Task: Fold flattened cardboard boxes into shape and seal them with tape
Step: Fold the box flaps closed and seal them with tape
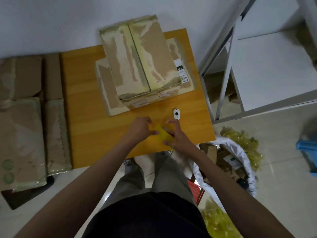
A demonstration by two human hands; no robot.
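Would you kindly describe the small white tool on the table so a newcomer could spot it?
On the orange wooden table, look just nearer than the stacked, taped cardboard boxes. The small white oval tool lies by the right hand; it alone is white with a black dot.

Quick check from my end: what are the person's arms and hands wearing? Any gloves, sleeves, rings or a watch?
Both forearms are bare up to the frame edge: no sleeves show. The left hand and right hand have no gloves, and no watch or wristband shows on either wrist. Rings cannot be ruled out; the fingers are slightly blurred. Below the arms show a dark top and grey-olive trousers.
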